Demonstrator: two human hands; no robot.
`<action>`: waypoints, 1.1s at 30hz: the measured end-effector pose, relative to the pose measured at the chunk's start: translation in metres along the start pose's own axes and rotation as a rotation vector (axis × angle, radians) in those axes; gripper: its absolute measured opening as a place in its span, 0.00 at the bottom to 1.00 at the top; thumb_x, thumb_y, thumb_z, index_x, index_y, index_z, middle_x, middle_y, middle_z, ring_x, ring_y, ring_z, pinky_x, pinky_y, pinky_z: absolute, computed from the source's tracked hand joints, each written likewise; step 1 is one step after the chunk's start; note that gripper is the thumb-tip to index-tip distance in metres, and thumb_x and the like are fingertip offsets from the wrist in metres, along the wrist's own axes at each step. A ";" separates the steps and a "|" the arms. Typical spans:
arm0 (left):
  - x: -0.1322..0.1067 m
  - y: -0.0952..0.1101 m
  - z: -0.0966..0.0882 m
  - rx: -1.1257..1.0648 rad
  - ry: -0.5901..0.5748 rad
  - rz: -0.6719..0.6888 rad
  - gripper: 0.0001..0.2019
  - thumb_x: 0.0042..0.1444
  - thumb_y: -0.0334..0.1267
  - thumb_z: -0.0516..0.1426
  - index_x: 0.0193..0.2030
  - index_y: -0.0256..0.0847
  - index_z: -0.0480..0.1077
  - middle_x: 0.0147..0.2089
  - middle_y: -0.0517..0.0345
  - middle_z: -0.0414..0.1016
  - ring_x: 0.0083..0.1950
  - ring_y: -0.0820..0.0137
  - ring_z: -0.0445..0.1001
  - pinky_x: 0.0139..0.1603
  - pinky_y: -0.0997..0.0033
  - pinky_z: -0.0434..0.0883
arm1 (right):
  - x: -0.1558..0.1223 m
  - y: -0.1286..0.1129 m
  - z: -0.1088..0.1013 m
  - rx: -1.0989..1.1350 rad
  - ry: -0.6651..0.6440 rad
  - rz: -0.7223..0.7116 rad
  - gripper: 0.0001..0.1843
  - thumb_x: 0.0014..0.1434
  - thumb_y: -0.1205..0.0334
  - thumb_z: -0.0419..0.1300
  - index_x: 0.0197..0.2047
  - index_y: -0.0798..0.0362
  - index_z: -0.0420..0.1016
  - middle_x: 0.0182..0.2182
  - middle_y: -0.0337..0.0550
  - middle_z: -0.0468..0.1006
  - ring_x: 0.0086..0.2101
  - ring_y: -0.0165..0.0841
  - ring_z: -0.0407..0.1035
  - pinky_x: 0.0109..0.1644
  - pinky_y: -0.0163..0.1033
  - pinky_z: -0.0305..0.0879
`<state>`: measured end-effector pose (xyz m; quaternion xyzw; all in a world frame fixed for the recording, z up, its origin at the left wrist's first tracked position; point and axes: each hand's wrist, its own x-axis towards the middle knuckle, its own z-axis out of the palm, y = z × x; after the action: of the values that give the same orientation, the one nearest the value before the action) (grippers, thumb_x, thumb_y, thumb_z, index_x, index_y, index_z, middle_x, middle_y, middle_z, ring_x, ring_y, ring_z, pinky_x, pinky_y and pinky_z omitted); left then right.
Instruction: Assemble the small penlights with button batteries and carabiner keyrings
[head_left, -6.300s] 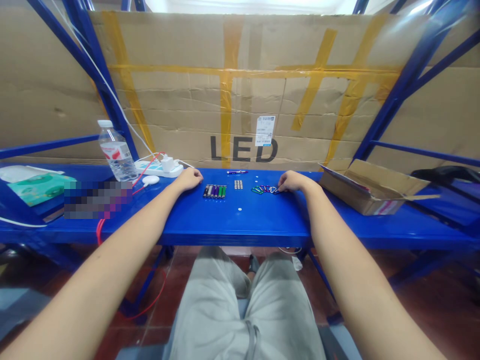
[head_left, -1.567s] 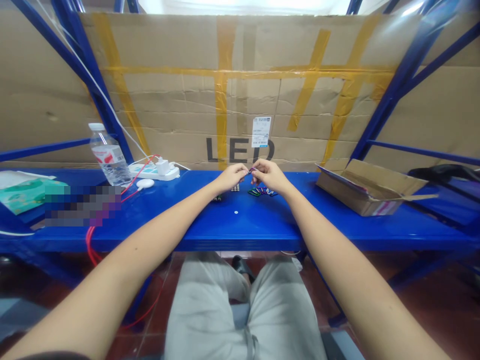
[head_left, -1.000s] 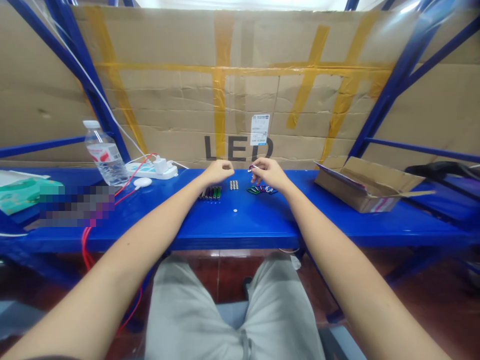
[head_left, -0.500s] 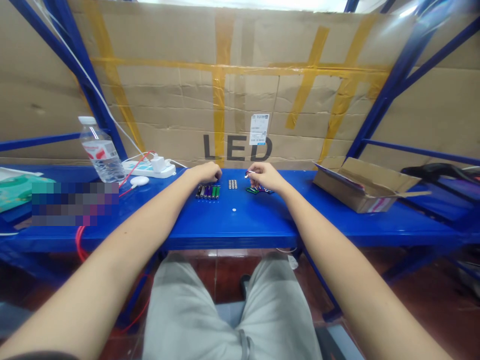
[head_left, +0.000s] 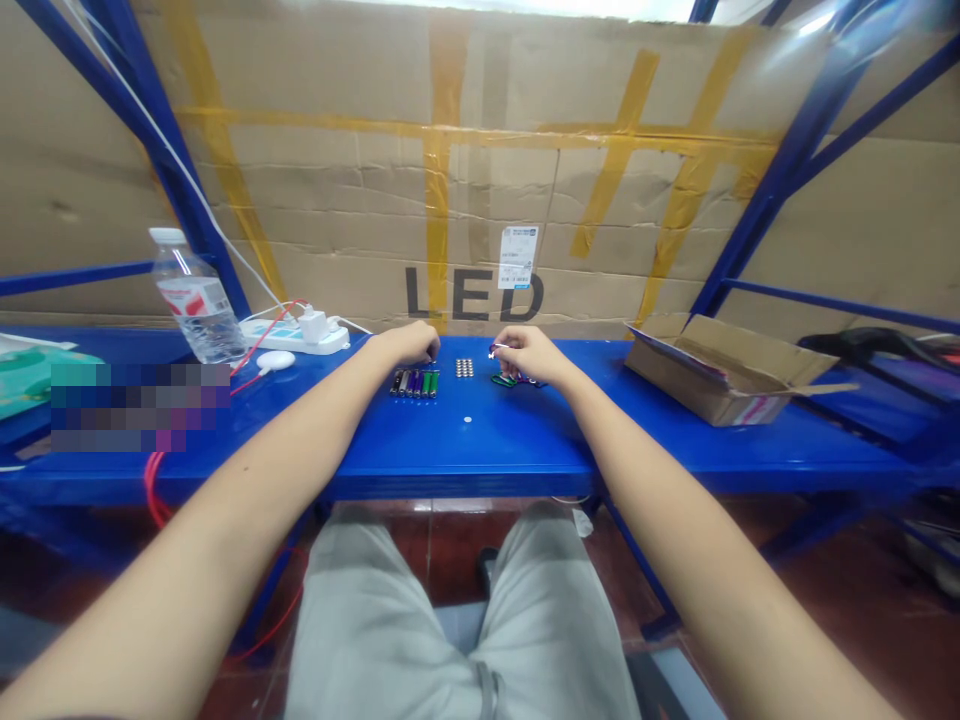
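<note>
My left hand point(head_left: 409, 344) rests curled on the blue shelf point(head_left: 480, 440), just behind a row of small coloured flashlights point(head_left: 414, 383). Whether its fingers hold anything is hidden. My right hand point(head_left: 525, 352) is closed in a pinch on a small purple carabiner point(head_left: 495, 349), held just above a pile of coloured carabiners point(head_left: 510, 379). A cluster of button batteries point(head_left: 465, 368) lies between my two hands. One loose button battery point(head_left: 467, 420) sits nearer to me.
An open cardboard box point(head_left: 724, 375) lies on the shelf to the right. At left stand a water bottle point(head_left: 191, 297), a white power strip point(head_left: 294, 333) with red cable, and a green packet point(head_left: 30, 372). A taped cardboard sheet point(head_left: 480, 170) marked LED backs the shelf.
My hands, which met over the batteries with the carabiner between them, have parted. The left went down to behind the flashlights; the right lowered toward the carabiner pile, still pinching the purple one.
</note>
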<state>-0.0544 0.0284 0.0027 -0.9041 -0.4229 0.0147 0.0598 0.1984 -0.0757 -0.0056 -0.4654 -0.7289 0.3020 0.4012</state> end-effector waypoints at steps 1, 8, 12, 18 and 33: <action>-0.001 0.000 0.000 0.007 -0.002 -0.002 0.13 0.51 0.31 0.58 0.41 0.44 0.81 0.40 0.55 0.82 0.36 0.69 0.76 0.40 0.72 0.67 | -0.001 -0.001 0.000 -0.002 0.000 0.004 0.04 0.58 0.71 0.61 0.33 0.55 0.70 0.17 0.36 0.72 0.18 0.27 0.68 0.21 0.30 0.62; -0.008 -0.005 -0.004 0.046 -0.034 -0.062 0.15 0.49 0.29 0.58 0.42 0.43 0.81 0.42 0.55 0.82 0.40 0.68 0.76 0.42 0.73 0.68 | -0.001 0.000 -0.002 0.008 -0.012 -0.017 0.03 0.57 0.70 0.61 0.33 0.55 0.71 0.18 0.36 0.72 0.19 0.28 0.68 0.22 0.32 0.63; -0.012 -0.008 -0.003 0.032 -0.014 -0.102 0.14 0.51 0.30 0.58 0.43 0.43 0.80 0.44 0.52 0.82 0.43 0.66 0.77 0.42 0.72 0.68 | -0.001 0.001 -0.003 0.013 -0.009 -0.029 0.04 0.57 0.69 0.62 0.32 0.55 0.70 0.18 0.36 0.72 0.19 0.28 0.68 0.23 0.31 0.64; -0.010 -0.008 0.004 0.015 -0.006 -0.035 0.17 0.48 0.27 0.56 0.40 0.43 0.83 0.42 0.51 0.83 0.42 0.64 0.78 0.48 0.68 0.68 | -0.001 0.003 -0.003 0.003 -0.027 -0.029 0.03 0.57 0.69 0.62 0.32 0.54 0.71 0.18 0.37 0.73 0.18 0.28 0.68 0.21 0.31 0.62; -0.017 -0.009 -0.003 0.021 0.139 -0.155 0.16 0.51 0.29 0.57 0.46 0.42 0.79 0.47 0.49 0.81 0.46 0.63 0.76 0.49 0.68 0.69 | 0.000 0.001 -0.014 0.051 0.085 -0.036 0.06 0.58 0.69 0.62 0.31 0.55 0.70 0.18 0.38 0.73 0.19 0.28 0.68 0.22 0.32 0.64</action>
<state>-0.0724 0.0206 0.0062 -0.8668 -0.4863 -0.0482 0.0991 0.2109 -0.0740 0.0004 -0.4543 -0.7116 0.2931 0.4486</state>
